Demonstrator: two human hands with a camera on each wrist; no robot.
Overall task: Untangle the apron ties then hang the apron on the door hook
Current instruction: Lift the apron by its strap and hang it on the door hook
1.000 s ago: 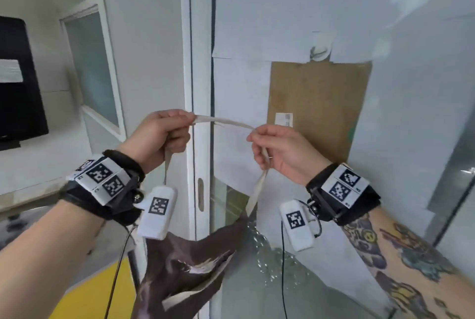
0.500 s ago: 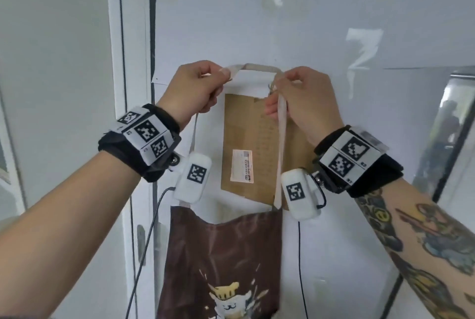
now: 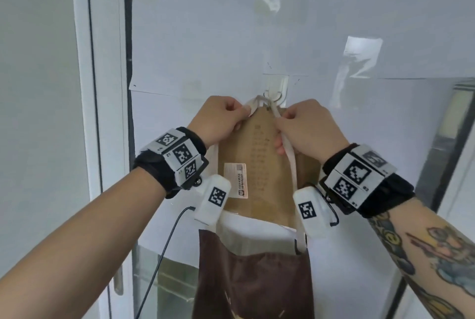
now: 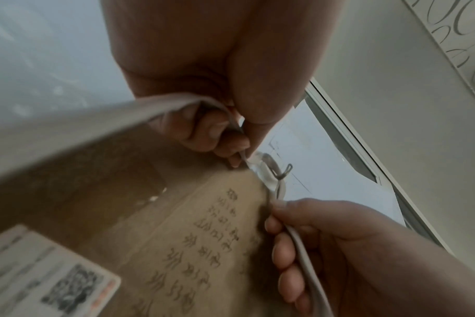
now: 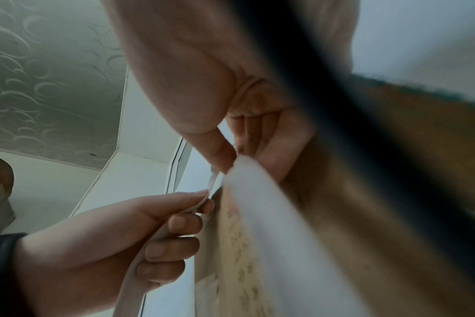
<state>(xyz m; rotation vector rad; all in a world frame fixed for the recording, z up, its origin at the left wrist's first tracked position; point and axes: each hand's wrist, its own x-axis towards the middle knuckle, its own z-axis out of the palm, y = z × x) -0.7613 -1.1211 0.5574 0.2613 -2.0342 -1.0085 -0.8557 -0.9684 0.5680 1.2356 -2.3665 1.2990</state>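
With the left hand and right hand each pinching the neck strap at the door hook, seat the loop fully before releasing the apron.

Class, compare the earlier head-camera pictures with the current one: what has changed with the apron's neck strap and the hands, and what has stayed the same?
Both hands raised the neck strap up to the door hook, lifting the brown apron with it. Unchanged: left hand and right hand still pinch the strap.
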